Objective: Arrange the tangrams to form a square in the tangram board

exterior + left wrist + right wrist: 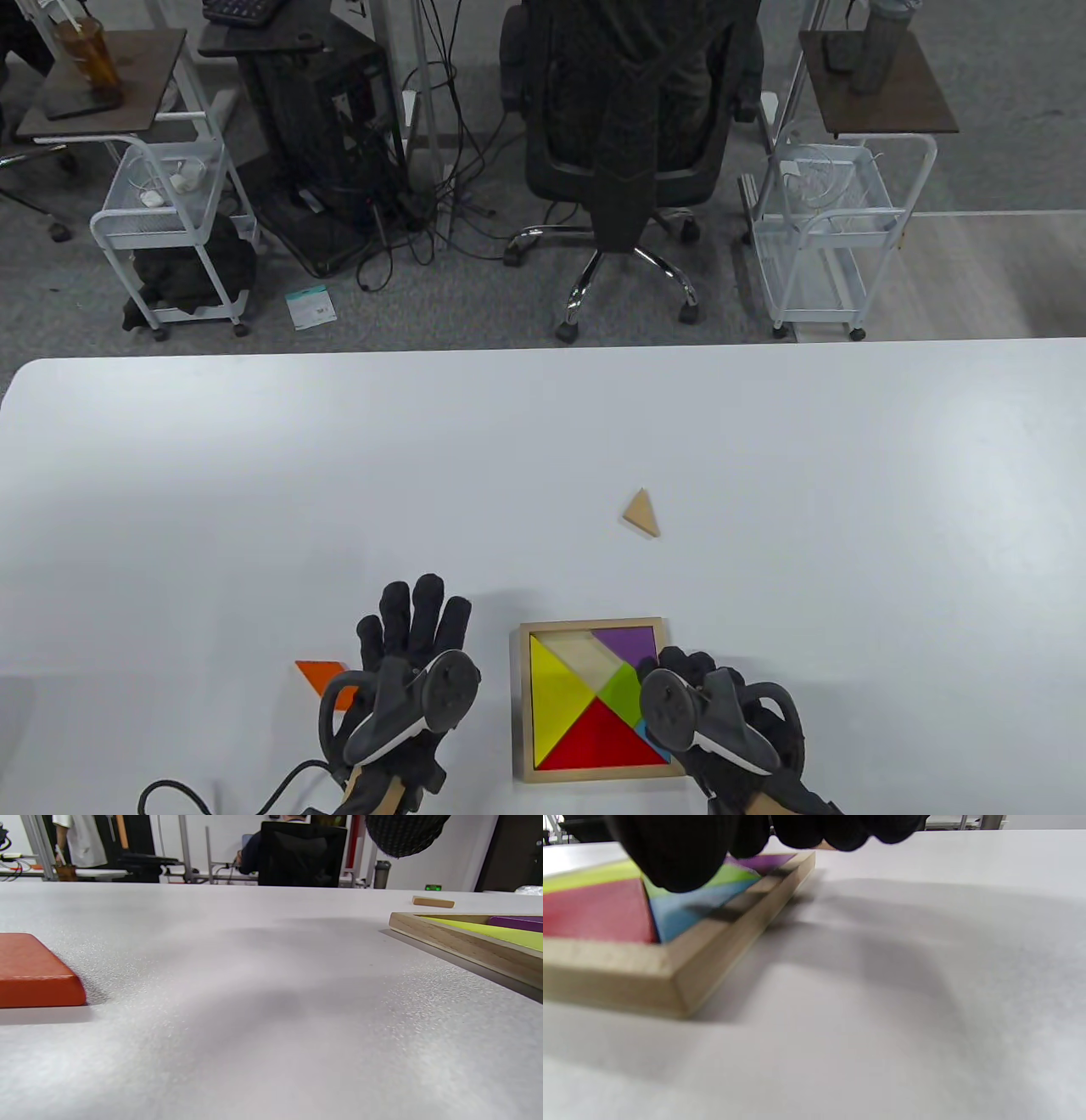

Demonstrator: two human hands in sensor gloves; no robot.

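Left hand (405, 671) lies flat-fingered beside the orange piece (327, 677); right hand (713, 713) presses the blue piece (683, 910) into the board (519, 705) (grip unclear). Next, probably orange.

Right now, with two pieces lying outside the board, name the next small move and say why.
Probably slide the left hand left onto the orange parallelogram piece and pick it up. It lies right beside that hand, whose fingers are straight, while the plain wooden triangle lies farther off. The wooden tangram board shows a bare patch near its top edge, and the right hand rests at its right edge.
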